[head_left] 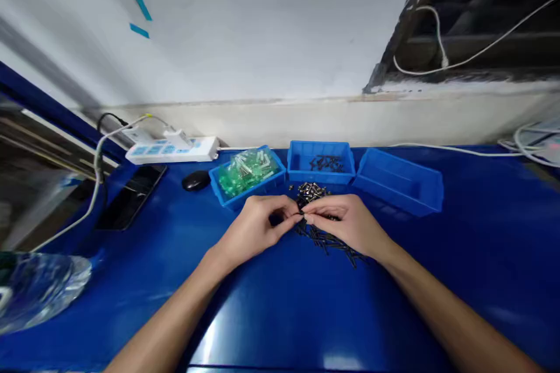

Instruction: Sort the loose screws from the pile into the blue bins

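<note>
Fingertips of both hands meet at the middle of a glossy blue tabletop [280, 315]. Left hand [265, 227] and right hand [350, 221] are each drawn into a narrow pinch on one small dark piece [301, 213], mostly hidden by the fingers, its shape too small to tell. Directly under and beyond them lies a loose heap of thin black metal screws [330, 240], trailing out below the right wrist, with shiny silver-coloured metal pieces [310, 190] at its far side.

Three blue plastic bins hem in the far side: a left bin [247, 191] with green and clear bags [245, 170], a middle bin [321, 176] holding dark screws, and an angled right bin [398, 180]. The middle bin's corners sit close to both neighbours, leaving narrow gaps.

Between the forearms, smooth tabletop runs to the near edge; more spreads right of the right arm. Leftward, room narrows at a black mouse [196, 180], a dark phone [131, 198] and a clear plastic bottle [48, 288].
</note>
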The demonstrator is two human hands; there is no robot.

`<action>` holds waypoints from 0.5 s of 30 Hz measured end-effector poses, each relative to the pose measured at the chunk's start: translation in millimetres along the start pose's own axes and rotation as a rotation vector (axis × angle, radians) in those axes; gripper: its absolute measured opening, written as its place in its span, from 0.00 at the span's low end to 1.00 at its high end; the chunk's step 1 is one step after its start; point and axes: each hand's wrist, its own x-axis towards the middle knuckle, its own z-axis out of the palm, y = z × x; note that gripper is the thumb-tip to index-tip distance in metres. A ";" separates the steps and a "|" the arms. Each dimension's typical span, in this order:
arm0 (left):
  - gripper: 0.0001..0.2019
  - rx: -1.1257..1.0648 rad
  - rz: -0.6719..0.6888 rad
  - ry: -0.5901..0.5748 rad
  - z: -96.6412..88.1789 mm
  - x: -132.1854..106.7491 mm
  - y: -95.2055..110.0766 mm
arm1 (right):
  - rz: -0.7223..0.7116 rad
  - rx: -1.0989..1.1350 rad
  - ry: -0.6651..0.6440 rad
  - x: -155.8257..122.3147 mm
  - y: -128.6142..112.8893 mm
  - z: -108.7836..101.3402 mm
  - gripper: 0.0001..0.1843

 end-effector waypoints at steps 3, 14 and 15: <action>0.04 0.064 -0.024 -0.048 -1.4 -0.8 -5.4 | 0.001 -0.002 0.030 1.8 -2.1 -2.8 0.08; 0.04 0.134 0.046 -0.230 -8.4 -1.0 -5.8 | -0.012 0.169 0.453 5.4 -2.4 -13.7 0.21; 0.05 0.139 0.058 -0.237 -8.2 -1.0 -5.7 | -0.003 0.173 0.452 5.4 -2.6 -12.9 0.21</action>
